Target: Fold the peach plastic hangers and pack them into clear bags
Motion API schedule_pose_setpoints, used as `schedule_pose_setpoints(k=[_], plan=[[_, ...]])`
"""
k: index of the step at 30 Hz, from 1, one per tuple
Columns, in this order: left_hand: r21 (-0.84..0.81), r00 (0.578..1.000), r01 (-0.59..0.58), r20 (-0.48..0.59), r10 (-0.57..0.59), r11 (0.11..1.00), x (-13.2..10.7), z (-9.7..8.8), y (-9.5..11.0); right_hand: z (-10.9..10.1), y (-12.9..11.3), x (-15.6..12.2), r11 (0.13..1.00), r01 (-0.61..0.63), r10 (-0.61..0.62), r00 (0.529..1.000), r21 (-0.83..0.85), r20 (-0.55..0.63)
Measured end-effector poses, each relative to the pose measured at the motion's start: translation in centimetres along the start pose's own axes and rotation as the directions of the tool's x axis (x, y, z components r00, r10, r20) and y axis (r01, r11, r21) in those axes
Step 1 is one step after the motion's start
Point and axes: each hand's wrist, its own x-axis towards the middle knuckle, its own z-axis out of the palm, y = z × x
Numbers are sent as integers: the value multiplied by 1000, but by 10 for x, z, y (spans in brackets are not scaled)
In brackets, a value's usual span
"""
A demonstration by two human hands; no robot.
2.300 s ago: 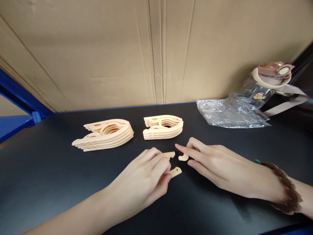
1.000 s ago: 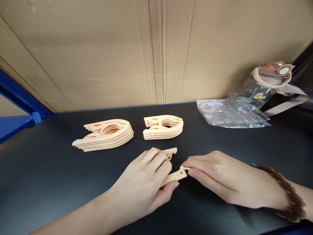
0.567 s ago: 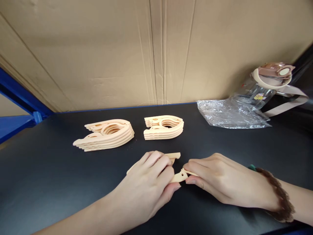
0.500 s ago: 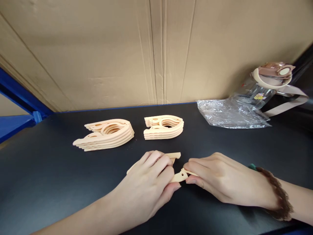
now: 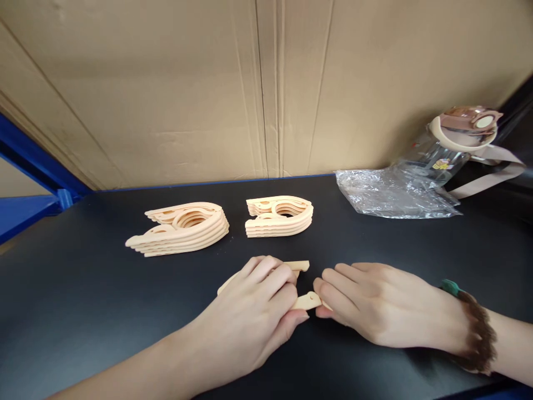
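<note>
My left hand (image 5: 262, 311) is closed over a beige plastic folding hanger piece (image 5: 306, 301). One end of the piece pokes out past my thumb, with a round spot near its tip. Its upper arm (image 5: 300, 266) shows beyond my knuckles, and a curved edge sticks out on the left; my fingers cover the middle. My right hand (image 5: 366, 303) pinches a small beige part (image 5: 326, 305) that meets the piece's near end. Most of that part is hidden under my fingers, so I cannot tell how the two are joined.
Behind my hands lie a left stack (image 5: 200, 233) and a right stack (image 5: 287, 226) of similar beige pieces. A clear plastic bag (image 5: 375, 194) lies at the back right under a clear bottle (image 5: 437, 158) with a strap. A cardboard wall (image 5: 187, 100) closes the back.
My right hand has rolled over the small part, its fingers now lower and flatter. The hole at the piece's end no longer shows dark. My left hand is nearly still.
</note>
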Motion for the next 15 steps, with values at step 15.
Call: schedule_pose_setpoints(k=[15], plan=[[-366, 981, 192, 71, -179, 911, -3, -19, -4, -8, 5, -4, 852, -111, 44, 989, 512, 142]])
